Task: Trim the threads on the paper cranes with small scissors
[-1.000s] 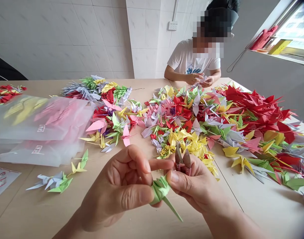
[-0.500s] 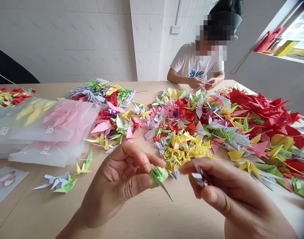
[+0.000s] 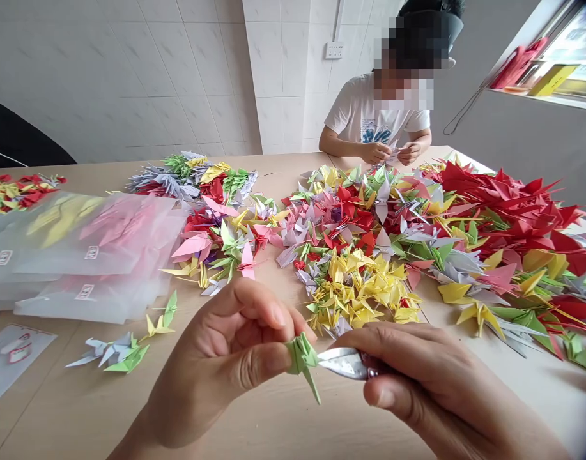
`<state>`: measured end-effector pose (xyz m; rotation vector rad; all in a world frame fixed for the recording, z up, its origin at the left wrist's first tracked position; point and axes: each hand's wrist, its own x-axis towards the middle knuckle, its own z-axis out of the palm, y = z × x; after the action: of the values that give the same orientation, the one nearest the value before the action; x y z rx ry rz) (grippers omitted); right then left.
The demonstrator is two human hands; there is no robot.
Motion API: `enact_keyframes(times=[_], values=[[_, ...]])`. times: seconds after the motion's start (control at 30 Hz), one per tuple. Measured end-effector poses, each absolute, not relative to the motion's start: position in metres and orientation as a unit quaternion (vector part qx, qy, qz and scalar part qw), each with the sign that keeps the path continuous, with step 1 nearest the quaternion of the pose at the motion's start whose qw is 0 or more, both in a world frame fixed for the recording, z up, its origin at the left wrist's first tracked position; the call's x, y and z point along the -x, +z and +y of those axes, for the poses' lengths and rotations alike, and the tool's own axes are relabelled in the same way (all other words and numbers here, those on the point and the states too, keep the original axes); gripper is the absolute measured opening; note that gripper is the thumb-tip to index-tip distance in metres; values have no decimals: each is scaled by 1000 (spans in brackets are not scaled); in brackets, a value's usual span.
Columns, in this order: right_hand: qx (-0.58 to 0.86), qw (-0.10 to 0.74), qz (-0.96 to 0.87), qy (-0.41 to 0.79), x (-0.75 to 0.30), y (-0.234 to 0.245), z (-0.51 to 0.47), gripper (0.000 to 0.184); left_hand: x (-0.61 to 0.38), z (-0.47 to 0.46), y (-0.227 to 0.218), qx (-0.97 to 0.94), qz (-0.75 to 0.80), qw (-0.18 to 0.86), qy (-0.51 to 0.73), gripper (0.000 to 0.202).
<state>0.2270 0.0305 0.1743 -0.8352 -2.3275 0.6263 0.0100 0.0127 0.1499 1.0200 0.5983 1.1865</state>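
Between thumb and fingers, my left hand (image 3: 239, 358) pinches a folded green paper crane (image 3: 302, 354), one thin point of it hanging down. My right hand (image 3: 417, 377) is closed on a small, pointed silver tool that looks like scissors (image 3: 343, 363). Its tip points left and meets or nearly meets the right side of the green crane. Most of the tool's handle is hidden by my fingers. Beyond both hands, a heap of yellow paper cranes (image 3: 364, 287) lies on the table (image 3: 283, 421).
Mixed coloured cranes (image 3: 331, 217) spread across the back, with a red pile (image 3: 508, 204) at right. Frosted plastic bags (image 3: 82, 268) lie at left, near a few loose grey cranes (image 3: 105, 350). Across the table sits a person (image 3: 374, 121), hands holding paper.
The scissors have turned leftward, so their tip now reaches the green crane. My right hand has shifted slightly left and down. The crane has tilted a little in my left hand.
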Motion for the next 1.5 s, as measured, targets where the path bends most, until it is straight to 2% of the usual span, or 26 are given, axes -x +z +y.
enact_keyframes(times=[0.1,0.53,1.5], values=[[324,280,-878,212,-228,175,27,16,-11,10,150,-450,261,672,527,19],[332,236,-876,257,-227,178,28,10,-13,8,149,-460,239,680,518,19],[335,250,-875,243,-228,176,29,13,-11,8,149,-465,271,676,503,22]])
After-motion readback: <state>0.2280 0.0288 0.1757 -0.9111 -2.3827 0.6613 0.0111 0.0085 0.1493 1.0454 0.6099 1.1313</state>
